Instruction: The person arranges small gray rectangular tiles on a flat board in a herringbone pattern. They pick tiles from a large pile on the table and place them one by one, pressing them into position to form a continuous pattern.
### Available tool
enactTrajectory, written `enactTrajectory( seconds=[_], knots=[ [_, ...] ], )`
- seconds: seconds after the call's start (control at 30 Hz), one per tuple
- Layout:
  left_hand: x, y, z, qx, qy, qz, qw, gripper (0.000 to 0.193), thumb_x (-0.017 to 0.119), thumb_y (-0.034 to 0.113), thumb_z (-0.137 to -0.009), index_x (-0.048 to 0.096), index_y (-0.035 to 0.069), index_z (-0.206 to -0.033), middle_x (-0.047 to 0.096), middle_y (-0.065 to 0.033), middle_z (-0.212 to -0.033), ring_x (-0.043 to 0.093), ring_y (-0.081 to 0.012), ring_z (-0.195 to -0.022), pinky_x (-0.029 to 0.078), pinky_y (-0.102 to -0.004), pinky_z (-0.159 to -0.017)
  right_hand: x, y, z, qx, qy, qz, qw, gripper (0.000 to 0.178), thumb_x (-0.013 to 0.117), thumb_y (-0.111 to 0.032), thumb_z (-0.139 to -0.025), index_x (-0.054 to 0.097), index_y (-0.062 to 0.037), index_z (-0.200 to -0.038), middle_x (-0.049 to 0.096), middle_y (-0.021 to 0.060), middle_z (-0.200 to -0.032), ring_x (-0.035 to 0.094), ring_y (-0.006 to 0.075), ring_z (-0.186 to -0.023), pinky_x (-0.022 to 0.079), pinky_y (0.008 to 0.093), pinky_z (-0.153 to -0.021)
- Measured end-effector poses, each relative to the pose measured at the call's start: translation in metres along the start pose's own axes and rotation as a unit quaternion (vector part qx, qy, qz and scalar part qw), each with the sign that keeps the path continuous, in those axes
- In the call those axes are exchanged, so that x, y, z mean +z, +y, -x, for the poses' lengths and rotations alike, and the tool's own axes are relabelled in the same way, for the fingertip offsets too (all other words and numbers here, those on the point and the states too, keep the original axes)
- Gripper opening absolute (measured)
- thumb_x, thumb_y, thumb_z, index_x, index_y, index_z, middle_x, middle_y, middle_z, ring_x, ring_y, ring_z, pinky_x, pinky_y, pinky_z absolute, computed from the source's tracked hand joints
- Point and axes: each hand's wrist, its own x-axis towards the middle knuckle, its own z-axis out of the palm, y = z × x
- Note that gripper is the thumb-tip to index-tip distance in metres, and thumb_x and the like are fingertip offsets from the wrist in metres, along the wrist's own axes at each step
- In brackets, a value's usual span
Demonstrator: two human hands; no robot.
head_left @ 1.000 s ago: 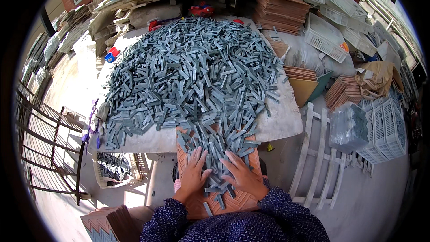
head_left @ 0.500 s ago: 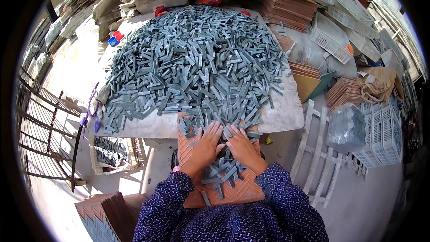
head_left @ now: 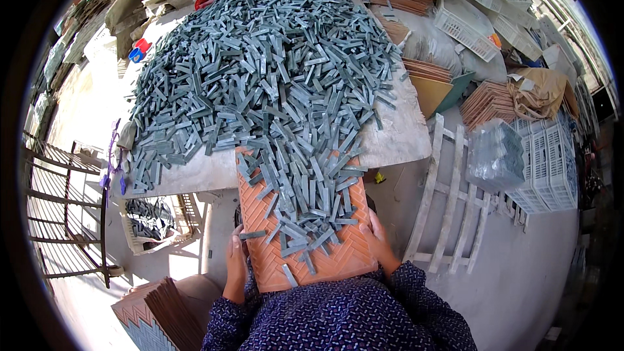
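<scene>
An orange herringbone-patterned mould tray lies before me, its far end at the table edge and its near end against my body. My left hand grips its left edge, and my right hand grips the right edge; part of the fingers is hidden at both sides. Grey-green stone strips are strewn down the middle of the tray in a loose heap. They run on into a large pile of the same strips on the table.
The pale tabletop carries the pile. Below it at left stands a crate of strips, near a metal rack. Stacked patterned sheets are at lower left. A white wooden pallet and white crates stand at right.
Both hands have left the strips near the table edge and come back to the tray's two sides. More strips now cover the tray's far and middle parts. The view has shifted slightly.
</scene>
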Motion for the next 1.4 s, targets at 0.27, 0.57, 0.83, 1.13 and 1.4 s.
enactTrajectory(
  seconds=[0.27,0.57,0.83,1.13,1.4],
  knots=[
    [0.011,0.002,0.003,-0.013,0.026,-0.015,0.999,0.038,0.048,0.016,-0.097,0.043,-0.005,-0.128,0.055,-0.0104,-0.122,0.051,-0.0169,-0.114,0.036,-0.0301,-0.101,-0.003,-0.023,0.0,0.07,-0.044,0.053,0.995,0.048,0.049,-0.018,-0.097,0.037,0.002,-0.139,0.055,0.0025,-0.111,0.05,0.0096,-0.095,0.042,0.0251,-0.084],
    [0.016,0.035,-0.015,0.112,0.065,-0.239,0.962,0.047,0.048,0.018,-0.098,0.034,-0.002,-0.138,0.058,-0.0153,-0.114,0.056,-0.0157,-0.098,0.046,-0.0274,-0.083,-0.001,-0.067,-0.036,-0.216,0.108,0.291,0.926,0.036,0.059,-0.023,-0.091,0.054,0.0024,-0.116,0.061,0.0215,-0.106,0.06,0.0376,-0.097,0.049,0.039,-0.084],
    [0.005,-0.007,-0.007,-0.029,0.098,-0.093,0.99,0.026,0.047,0.023,-0.099,0.054,0.001,-0.112,0.058,-0.0038,-0.09,0.053,-0.0092,-0.076,0.044,-0.0229,-0.067,0.003,-0.034,-0.023,0.027,-0.009,0.149,0.988,0.033,0.054,-0.024,-0.094,0.048,0.0017,-0.113,0.056,0.0132,-0.085,0.057,0.0236,-0.078,0.046,0.0342,-0.072],
    [-0.002,0.004,0.015,-0.085,0.107,-0.07,0.988,0.018,0.05,0.022,-0.097,0.051,0.012,-0.082,0.041,0.0062,-0.069,0.038,-0.0028,-0.062,0.03,-0.0197,-0.052,0.017,-0.028,-0.002,0.021,-0.015,0.13,0.991,0.02,0.051,-0.018,-0.095,0.042,-0.0009,-0.09,0.04,0.0054,-0.074,0.039,0.0106,-0.07,0.039,0.0304,-0.063],
    [0.001,0.013,-0.003,-0.064,0.124,-0.091,0.986,0.022,0.049,0.018,-0.096,0.05,0.008,-0.076,0.04,0.0056,-0.069,0.037,-0.0045,-0.062,0.031,-0.0223,-0.054,0.027,-0.015,-0.016,0.041,-0.021,0.083,0.996,0.015,0.051,-0.015,-0.095,0.045,-0.0016,-0.092,0.048,0.0062,-0.077,0.048,0.0134,-0.075,0.041,0.0298,-0.067]
  ],
)
